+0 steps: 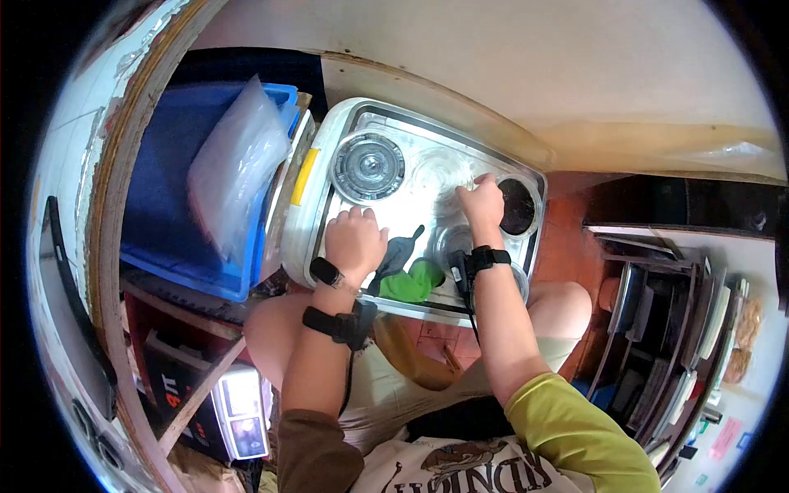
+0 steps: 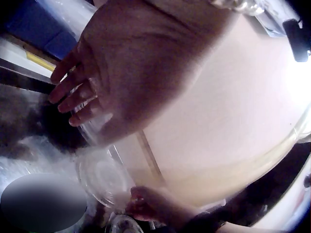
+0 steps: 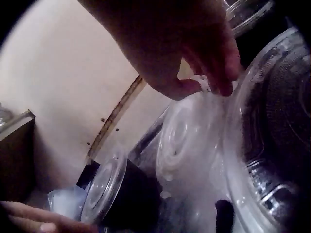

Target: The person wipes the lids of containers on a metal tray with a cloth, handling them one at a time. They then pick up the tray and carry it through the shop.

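Observation:
My right hand [image 1: 483, 204] pinches the edge of a clear round plastic lid [image 3: 177, 133] between thumb and fingers, seen in the right wrist view. In the head view that lid [image 1: 440, 171] lies toward the back of a metal tray [image 1: 427, 306]. My left hand [image 1: 356, 245] is over the tray's left side, its fingers extended loosely and holding nothing. Just beyond its fingers stands a round container with a clear lid [image 1: 370, 167]. Beside my right hand is a round tub with dark contents [image 1: 518, 205]. Another clear round container [image 1: 451, 238] sits below my right hand, partly hidden by the wrist camera.
A green cloth [image 1: 411, 283] and a dark grey-green item [image 1: 400, 249] lie at the tray's front. To the left, a blue crate [image 1: 168, 177] holds a clear plastic bag [image 1: 242, 160]. The wall [image 1: 509, 74] rises behind; a shelf rack [image 1: 649, 329] stands at right.

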